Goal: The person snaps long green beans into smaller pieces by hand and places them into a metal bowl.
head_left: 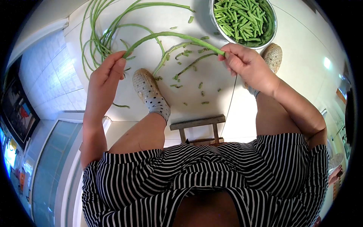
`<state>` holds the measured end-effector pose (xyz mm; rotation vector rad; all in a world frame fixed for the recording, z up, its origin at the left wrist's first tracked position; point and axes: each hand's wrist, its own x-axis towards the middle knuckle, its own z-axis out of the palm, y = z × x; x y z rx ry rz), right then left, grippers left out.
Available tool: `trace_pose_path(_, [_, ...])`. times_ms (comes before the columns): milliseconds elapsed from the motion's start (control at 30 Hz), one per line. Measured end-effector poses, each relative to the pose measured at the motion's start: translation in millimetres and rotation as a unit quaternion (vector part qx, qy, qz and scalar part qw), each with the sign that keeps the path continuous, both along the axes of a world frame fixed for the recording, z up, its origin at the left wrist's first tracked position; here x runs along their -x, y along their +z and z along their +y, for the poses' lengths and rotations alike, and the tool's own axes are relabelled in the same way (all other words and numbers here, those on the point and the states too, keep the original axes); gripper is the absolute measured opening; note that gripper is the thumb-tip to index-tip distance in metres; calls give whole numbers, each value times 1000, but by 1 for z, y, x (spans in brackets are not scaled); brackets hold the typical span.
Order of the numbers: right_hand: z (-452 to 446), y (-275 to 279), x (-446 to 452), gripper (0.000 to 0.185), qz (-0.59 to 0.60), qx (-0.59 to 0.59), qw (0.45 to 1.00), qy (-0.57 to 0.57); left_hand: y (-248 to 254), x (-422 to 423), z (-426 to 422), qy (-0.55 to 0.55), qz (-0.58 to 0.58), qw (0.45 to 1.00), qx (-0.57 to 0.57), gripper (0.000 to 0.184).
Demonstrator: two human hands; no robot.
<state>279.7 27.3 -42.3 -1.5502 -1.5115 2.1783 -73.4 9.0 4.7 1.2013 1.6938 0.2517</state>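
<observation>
A long green bean [166, 34] arches between my two hands above the floor. My left hand [109, 70] pinches one end of it between thumb and fingers. At the other end, my right hand [244, 62] is closed on the bean, and a thin, darker bean length [194, 63] runs down and left from near its fingers. Whether that length is held or lies on the floor behind, I cannot tell. Beyond my left hand lies a loose bundle of whole long beans [104, 41]. Short trimmed bits [200, 85] are scattered on the floor under the arch.
A metal bowl [275, 28] of cut bean pieces [242, 19] stands at the upper right, beside my right shoe [273, 56]. My left shoe [143, 85] is among the scraps. A small wooden stool [197, 123] shows between my legs. A door frame [62, 151] is at the left.
</observation>
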Motion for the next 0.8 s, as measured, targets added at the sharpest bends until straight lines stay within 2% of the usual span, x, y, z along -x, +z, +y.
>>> trace_pose_path(33, [0, 2, 1, 23, 0, 0, 1000, 1, -7, 4, -2, -15, -1, 1000, -26, 30])
trace_pose_path(67, [2, 5, 4, 23, 27, 17, 996, -84, -12, 6, -4, -14, 0, 1000, -25, 30])
trace_pose_path(100, [4, 9, 5, 23, 53, 34, 984, -168, -16, 9, -6, -48, 6, 999, -1, 29])
trace_pose_path(167, [12, 8, 0, 24, 64, 36, 984, -160, -20, 9, -11, -82, 12, 996, 24, 28])
trace_pose_path(233, [16, 7, -1, 23, 142, 26, 945, -295, -20, 3, -19, -121, -45, 987, 94, 28])
trace_pose_path(267, [19, 8, -1, 23, 142, 27, 944, -295, -20, -2, -21, -93, -100, 985, 106, 27])
trace_pose_path(400, [31, 22, 11, 19, 90, -22, 922, -376, -2, -8, -11, -48, -130, 983, 124, 26])
trace_pose_path(467, [32, 21, 9, 17, 95, -10, 920, -379, 4, -1, -5, -24, -176, 970, 166, 23])
trace_pose_path(500, [33, 18, 6, 15, 99, 2, 918, -384, 6, 3, -5, -23, -175, 970, 166, 23])
trace_pose_path(567, [54, -14, -41, 12, 252, 100, 843, -465, 9, 11, -6, 3, -62, 986, 154, 24])
trace_pose_path(600, [63, -7, -47, 10, 219, 65, 835, -501, 3, 29, -5, -6, -36, 987, 155, 27])
trace_pose_path(633, [62, -4, -55, 14, 201, 21, 865, -459, 0, 40, -8, -8, -37, 987, 155, 27])
trace_pose_path(700, [48, 9, -48, 21, 67, -42, 957, -279, 3, 46, -13, 43, -4, 987, 154, 30])
trace_pose_path(767, [30, 6, -29, 28, -13, 29, 991, -132, 5, 45, -14, 32, -8, 987, 155, 29])
trace_pose_path(800, [21, 4, -19, 33, -14, 49, 996, -76, 5, 41, -12, 25, -18, 987, 155, 29])
